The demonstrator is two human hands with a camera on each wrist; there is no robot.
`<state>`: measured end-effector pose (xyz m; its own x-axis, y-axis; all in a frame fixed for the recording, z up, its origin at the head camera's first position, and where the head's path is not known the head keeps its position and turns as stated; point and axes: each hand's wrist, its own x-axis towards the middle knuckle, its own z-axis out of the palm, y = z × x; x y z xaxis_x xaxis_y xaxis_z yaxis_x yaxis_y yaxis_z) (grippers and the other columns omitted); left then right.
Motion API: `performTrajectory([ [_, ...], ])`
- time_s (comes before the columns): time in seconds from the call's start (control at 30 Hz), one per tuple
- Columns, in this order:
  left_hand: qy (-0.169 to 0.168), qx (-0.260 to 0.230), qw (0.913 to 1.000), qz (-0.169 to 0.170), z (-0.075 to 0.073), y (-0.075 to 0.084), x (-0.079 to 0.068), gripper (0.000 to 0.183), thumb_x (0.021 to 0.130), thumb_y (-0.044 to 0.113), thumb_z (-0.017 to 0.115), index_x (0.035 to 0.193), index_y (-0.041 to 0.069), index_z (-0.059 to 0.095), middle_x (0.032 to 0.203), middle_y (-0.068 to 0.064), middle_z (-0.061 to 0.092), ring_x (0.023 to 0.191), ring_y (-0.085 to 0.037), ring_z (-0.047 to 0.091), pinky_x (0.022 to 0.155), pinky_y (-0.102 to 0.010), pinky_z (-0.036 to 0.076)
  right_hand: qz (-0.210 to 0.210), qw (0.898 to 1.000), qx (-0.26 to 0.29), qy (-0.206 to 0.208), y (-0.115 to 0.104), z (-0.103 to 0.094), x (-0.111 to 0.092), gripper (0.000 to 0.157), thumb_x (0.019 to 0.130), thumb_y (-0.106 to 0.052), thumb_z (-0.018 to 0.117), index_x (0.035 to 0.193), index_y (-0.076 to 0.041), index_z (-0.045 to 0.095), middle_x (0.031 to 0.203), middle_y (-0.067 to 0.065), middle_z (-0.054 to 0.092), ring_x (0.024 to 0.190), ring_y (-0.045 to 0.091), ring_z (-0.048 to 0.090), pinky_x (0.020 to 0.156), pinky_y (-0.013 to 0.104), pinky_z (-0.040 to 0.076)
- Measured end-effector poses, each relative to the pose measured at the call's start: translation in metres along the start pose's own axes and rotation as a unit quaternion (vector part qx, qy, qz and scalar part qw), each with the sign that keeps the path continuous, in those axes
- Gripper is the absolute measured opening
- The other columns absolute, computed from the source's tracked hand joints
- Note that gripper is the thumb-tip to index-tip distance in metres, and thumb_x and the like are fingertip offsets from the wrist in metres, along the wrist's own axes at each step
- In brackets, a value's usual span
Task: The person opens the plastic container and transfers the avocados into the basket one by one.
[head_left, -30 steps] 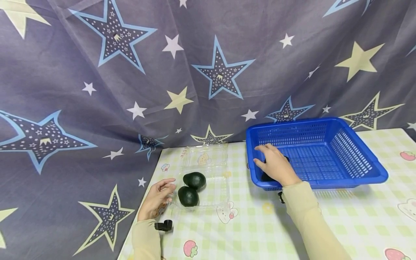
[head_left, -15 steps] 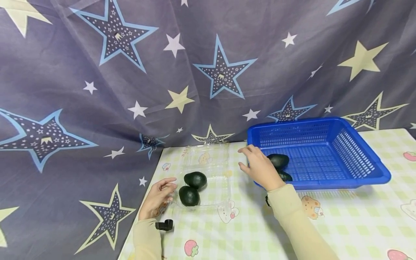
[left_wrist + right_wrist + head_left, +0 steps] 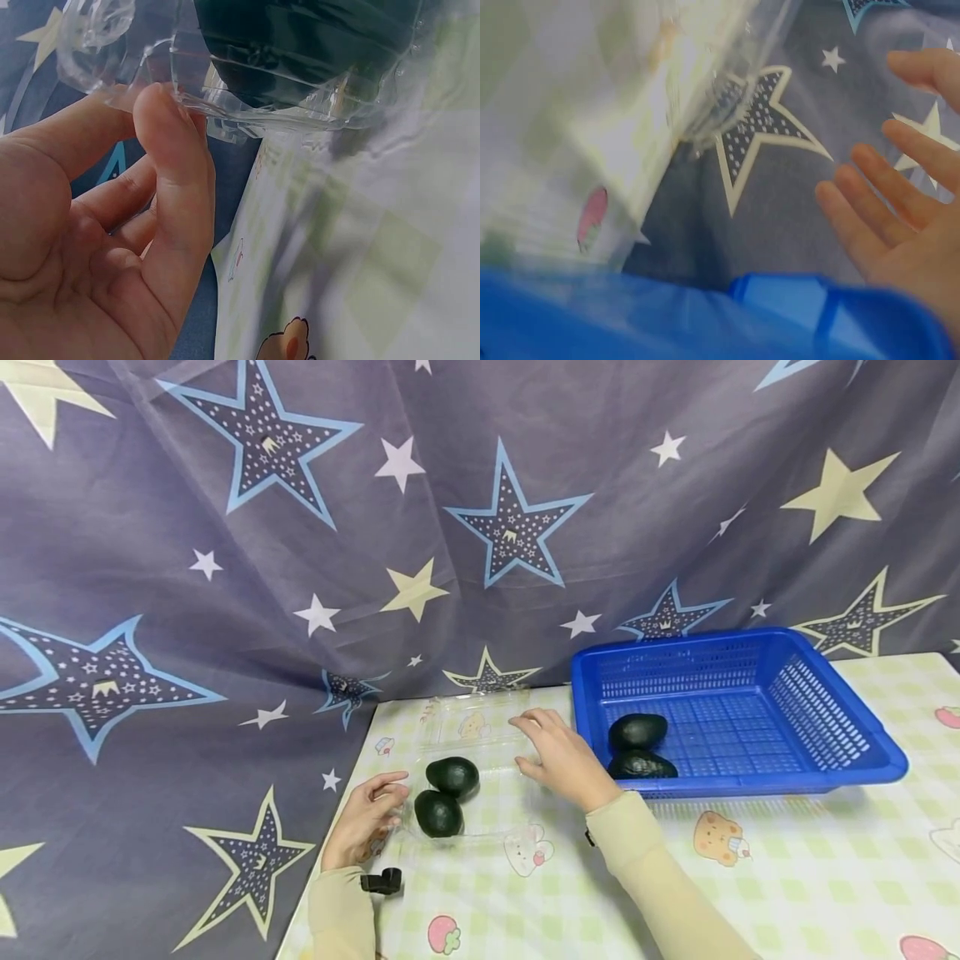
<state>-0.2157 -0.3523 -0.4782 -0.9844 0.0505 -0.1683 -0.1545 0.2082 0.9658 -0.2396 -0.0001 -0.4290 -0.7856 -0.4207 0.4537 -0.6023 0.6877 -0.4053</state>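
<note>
A clear plastic clamshell container (image 3: 501, 793) lies unfolded on the table, with two dark green avocados (image 3: 438, 814) in the left part of its tray. At its left edge, my left hand (image 3: 365, 818) pinches the plastic rim between thumb and forefinger; the left wrist view shows the thumb (image 3: 166, 127) against the rim. My right hand (image 3: 564, 760) is between the container and the blue basket (image 3: 750, 783), near the container's right side. Its fingers (image 3: 870, 187) are spread, holding nothing. Two more avocados (image 3: 637, 732) lie in the basket's left end.
The container's lid (image 3: 474, 720) lies folded back behind the tray. A starred dark curtain (image 3: 360, 527) hangs directly behind the table. The checked tablecloth (image 3: 540, 914) extends in front of both containers.
My right hand has come out of the basket and moved left toward the container, uncovering the two avocados in the basket. The left hand has stayed at the container's edge.
</note>
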Motion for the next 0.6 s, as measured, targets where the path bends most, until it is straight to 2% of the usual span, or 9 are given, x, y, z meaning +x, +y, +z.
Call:
performTrajectory([
  [0.13, 0.002, -0.002, 1.0, 0.001, 0.0, 0.0, 0.0, 0.054, 0.096, 0.02, 0.067, 0.142, -0.002, 0.048, 0.104, -0.007, 0.063, 0.065, -0.008, 0.058, 0.055, -0.021, 0.052, -0.018, 1.0, 0.018, -0.014, -0.006, 0.01, 0.002, 0.058, 0.086, -0.021, 0.077, 0.139, -0.006, 0.056, 0.134, 0.012, 0.057, 0.127, 0.027, 0.051, 0.105, 0.041, 0.047],
  [0.37, 0.002, -0.008, 1.0, -0.001, -0.001, -0.002, 0.001, 0.053, 0.097, 0.018, 0.067, 0.142, -0.002, 0.049, 0.109, -0.015, 0.062, 0.064, -0.009, 0.058, 0.054, -0.021, 0.052, -0.052, 0.997, 0.027, -0.04, -0.017, 0.026, 0.009, 0.061, 0.084, -0.019, 0.078, 0.139, -0.005, 0.055, 0.136, 0.013, 0.055, 0.127, 0.027, 0.05, 0.107, 0.04, 0.046],
  [0.6, 0.004, -0.012, 0.9999, -0.001, 0.0, -0.001, 0.0, 0.052, 0.095, 0.018, 0.068, 0.14, -0.002, 0.05, 0.102, -0.006, 0.062, 0.067, -0.01, 0.057, 0.055, -0.02, 0.052, -0.064, 0.996, 0.023, -0.062, -0.029, 0.038, 0.015, 0.064, 0.084, -0.018, 0.08, 0.141, -0.006, 0.053, 0.138, 0.012, 0.054, 0.128, 0.026, 0.05, 0.107, 0.039, 0.045],
])
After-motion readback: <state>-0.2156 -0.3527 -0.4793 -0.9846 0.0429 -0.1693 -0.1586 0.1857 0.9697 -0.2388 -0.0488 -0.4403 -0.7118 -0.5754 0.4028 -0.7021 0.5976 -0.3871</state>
